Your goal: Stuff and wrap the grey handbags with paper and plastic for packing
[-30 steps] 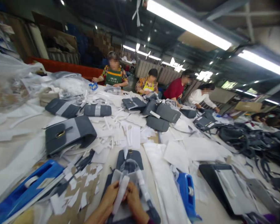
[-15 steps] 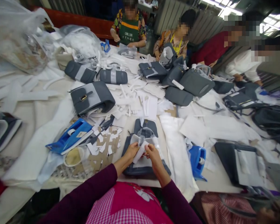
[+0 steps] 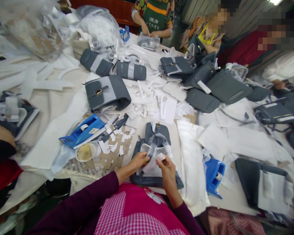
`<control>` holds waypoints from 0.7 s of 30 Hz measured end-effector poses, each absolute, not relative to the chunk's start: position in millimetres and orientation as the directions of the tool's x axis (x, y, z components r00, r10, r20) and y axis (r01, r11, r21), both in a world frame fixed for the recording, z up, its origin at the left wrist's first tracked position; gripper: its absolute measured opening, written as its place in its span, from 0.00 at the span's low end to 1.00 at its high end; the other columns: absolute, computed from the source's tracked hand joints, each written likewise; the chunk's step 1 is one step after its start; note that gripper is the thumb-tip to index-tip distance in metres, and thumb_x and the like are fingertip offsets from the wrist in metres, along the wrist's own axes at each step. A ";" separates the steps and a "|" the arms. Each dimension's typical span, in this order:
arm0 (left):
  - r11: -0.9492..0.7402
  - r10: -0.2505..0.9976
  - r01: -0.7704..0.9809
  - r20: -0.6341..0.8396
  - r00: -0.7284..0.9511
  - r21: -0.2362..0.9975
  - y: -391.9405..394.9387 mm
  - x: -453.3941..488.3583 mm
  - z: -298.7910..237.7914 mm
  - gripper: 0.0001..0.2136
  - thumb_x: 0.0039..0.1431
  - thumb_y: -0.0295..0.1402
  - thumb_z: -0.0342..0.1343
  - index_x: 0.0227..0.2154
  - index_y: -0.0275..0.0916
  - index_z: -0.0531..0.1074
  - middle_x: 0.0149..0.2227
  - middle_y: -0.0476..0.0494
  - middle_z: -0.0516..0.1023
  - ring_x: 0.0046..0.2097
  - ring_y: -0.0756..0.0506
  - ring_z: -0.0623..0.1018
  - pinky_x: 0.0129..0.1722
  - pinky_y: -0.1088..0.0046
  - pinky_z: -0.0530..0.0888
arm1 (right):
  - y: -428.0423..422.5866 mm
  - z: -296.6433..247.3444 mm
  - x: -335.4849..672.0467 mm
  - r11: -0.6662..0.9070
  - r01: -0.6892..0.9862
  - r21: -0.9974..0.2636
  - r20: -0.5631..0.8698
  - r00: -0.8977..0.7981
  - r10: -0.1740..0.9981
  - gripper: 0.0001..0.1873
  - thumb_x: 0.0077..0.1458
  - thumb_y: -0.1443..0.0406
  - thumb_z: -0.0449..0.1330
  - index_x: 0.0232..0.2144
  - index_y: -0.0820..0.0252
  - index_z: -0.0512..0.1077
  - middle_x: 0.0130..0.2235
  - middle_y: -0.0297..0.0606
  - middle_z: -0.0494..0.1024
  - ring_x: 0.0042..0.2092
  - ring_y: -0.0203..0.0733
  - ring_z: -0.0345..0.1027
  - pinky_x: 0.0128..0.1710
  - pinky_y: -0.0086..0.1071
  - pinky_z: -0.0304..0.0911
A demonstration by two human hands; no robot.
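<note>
Head view: white strip (image 3: 161,157) pinched between right fingers (image 3: 168,162), above bag (image 3: 147,180); left fingers (image 3: 144,157) alongside, grip unclear.

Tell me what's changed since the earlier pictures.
The white strip now slants flatter, and the right hand, pinching its upper end, is slightly farther from the left hand. Opposite, the green-aproned co-worker's raised hand came down toward their other hand. The view tilted downward. The grey bag stayed under the hands, the blue dispenser right of it.

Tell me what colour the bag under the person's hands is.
The bag is dark blue-grey, seen best in the head view.
</note>
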State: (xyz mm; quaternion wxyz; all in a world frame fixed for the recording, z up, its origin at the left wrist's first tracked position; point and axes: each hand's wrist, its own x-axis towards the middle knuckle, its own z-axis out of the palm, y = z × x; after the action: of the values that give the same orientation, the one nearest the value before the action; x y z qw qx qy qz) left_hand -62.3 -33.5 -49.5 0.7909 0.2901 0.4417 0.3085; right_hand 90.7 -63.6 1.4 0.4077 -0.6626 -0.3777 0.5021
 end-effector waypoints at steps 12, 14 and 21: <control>0.704 0.699 -0.328 -0.535 0.474 0.630 -46.3 -69.6 -58.1 0.23 0.56 0.52 0.54 0.40 0.34 0.72 0.32 0.40 0.77 0.33 0.43 0.79 0.31 0.73 0.73 | -17.4 -31.5 85.1 -0.442 0.185 -0.878 -0.427 0.113 0.897 0.11 0.42 0.59 0.62 0.26 0.61 0.71 0.22 0.30 0.68 0.24 0.35 0.56 0.25 0.30 0.53; 0.722 0.681 -0.335 -0.536 0.499 0.605 -46.5 -71.7 -55.2 0.23 0.53 0.49 0.58 0.42 0.34 0.71 0.36 0.40 0.77 0.35 0.43 0.79 0.34 0.73 0.74 | -11.7 -34.8 84.6 -0.472 0.183 -0.862 -0.460 0.110 0.881 0.11 0.39 0.59 0.63 0.23 0.61 0.70 0.21 0.31 0.68 0.23 0.35 0.56 0.24 0.30 0.52; 0.730 0.667 -0.339 -0.513 0.540 0.593 -47.4 -70.0 -50.0 0.22 0.50 0.41 0.63 0.46 0.34 0.68 0.42 0.37 0.75 0.36 0.43 0.80 0.31 0.73 0.74 | -2.1 -43.8 86.4 -0.492 0.273 -0.827 -0.487 0.089 0.869 0.12 0.38 0.57 0.62 0.21 0.60 0.69 0.19 0.32 0.68 0.22 0.37 0.59 0.23 0.32 0.53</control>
State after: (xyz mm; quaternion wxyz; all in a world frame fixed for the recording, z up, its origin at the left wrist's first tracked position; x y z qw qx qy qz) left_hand -70.0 -47.4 -50.0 0.8502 0.2174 0.3772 0.2959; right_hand 86.4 -2.1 -43.8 0.2812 -0.6821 -0.4183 0.5298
